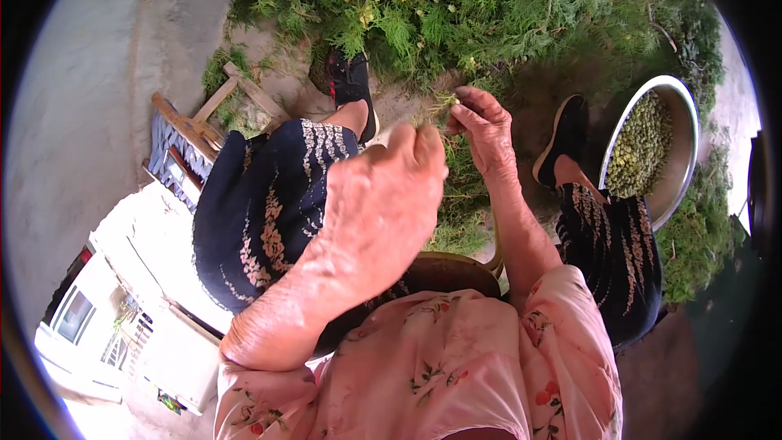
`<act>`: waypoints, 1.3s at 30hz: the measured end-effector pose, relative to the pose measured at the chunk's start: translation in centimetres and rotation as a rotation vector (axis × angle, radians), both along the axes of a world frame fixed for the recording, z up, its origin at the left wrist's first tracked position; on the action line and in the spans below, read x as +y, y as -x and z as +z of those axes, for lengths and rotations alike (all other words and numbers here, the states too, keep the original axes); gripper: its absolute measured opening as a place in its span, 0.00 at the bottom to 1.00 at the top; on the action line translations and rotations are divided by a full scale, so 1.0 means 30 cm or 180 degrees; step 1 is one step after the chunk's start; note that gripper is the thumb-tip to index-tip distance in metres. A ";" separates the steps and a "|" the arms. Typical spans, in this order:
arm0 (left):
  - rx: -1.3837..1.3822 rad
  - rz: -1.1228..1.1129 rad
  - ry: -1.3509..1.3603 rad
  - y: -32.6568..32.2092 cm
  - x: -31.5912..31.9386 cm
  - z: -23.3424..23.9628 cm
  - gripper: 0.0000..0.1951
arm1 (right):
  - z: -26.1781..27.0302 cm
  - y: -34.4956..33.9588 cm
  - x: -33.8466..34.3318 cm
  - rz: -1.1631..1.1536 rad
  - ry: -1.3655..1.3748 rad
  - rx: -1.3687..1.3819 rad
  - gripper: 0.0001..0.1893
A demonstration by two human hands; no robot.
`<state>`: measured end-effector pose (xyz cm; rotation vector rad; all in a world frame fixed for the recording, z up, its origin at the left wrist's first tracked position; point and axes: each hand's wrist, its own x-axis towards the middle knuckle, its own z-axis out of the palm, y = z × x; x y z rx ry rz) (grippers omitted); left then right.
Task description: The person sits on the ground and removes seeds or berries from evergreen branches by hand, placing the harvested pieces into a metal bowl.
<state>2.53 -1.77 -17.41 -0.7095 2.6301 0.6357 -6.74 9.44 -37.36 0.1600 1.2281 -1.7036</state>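
Note:
In front of my lap, my left hand (388, 195) has its fingers pinched together, its back towards the camera. A thin conifer sprig (435, 109) shows between my two hands, one end at the left fingertips. My right hand (486, 125) pinches a small pale-green cone (453, 100) at the sprig's other end between thumb and forefinger. What lies inside the left fingers is mostly hidden. By my right leg, a metal bowl (675, 162) holds a heap of small green cones (638, 150).
Cut evergreen branches (464, 12) with cones pile up ahead. Between my knees stands a dark container (455, 272) with a yellowish handle (498, 238). A wooden stool or chair (189, 131) with woven webbing is at the left. My shoes (351, 82) rest on the ground.

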 end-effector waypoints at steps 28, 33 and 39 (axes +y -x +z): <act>-0.0494 -0.1494 -0.0901 -0.006 0.073 0.013 0.21 | -0.561 0.057 0.204 0.2187 -0.1888 0.3554 0.18; -0.0391 -0.1766 -0.0744 -0.019 0.085 0.007 0.22 | -0.487 -0.012 0.324 0.2581 -0.1753 0.3124 0.17; -0.0383 -0.1895 -0.0737 -0.023 0.092 0.009 0.22 | -0.416 0.124 0.238 0.0821 -0.2575 0.3512 0.08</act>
